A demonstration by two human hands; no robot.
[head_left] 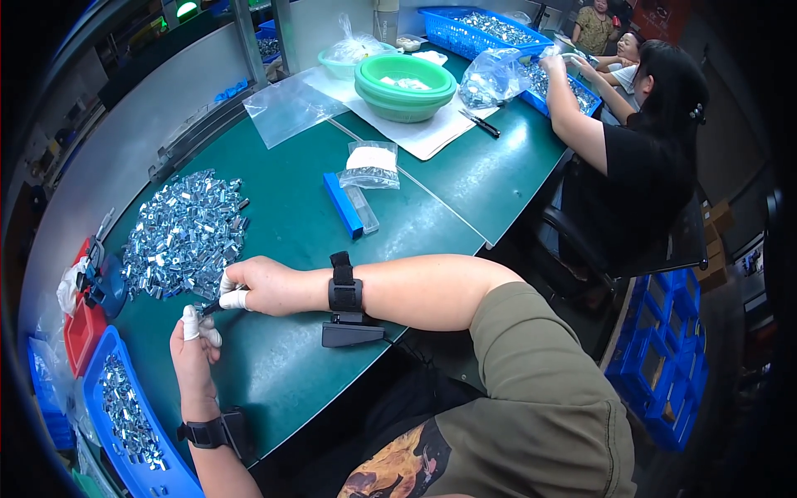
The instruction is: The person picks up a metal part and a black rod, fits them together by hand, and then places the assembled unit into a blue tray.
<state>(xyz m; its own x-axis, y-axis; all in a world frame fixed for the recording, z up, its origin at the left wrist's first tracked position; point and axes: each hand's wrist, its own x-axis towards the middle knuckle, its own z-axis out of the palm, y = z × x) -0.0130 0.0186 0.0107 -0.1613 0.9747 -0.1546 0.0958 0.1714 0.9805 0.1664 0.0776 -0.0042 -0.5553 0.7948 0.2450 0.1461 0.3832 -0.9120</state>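
Note:
My left hand (pixel 196 353) and my right hand (pixel 261 286) meet at the near edge of a heap of small shiny metal pieces (pixel 187 228). White finger covers sit on several fingertips of both. A slim dark tool (pixel 212 307) is pinched in my right hand, its end reaching to my left fingertips. Those left fingers are closed on something small that looks like one of the metal pieces, mostly hidden by the fingers. Beside my left forearm lies a blue tray (pixel 176 466) holding more metal pieces.
A blue-and-clear box (pixel 344 206) and a zip bag (pixel 370 166) lie mid-table. Farther back are green basins (pixel 405 104), a black pen-like item (pixel 484 124) and a blue basket (pixel 448 35). A red bin (pixel 81 336) stands left. A co-worker (pixel 656 158) sits at right.

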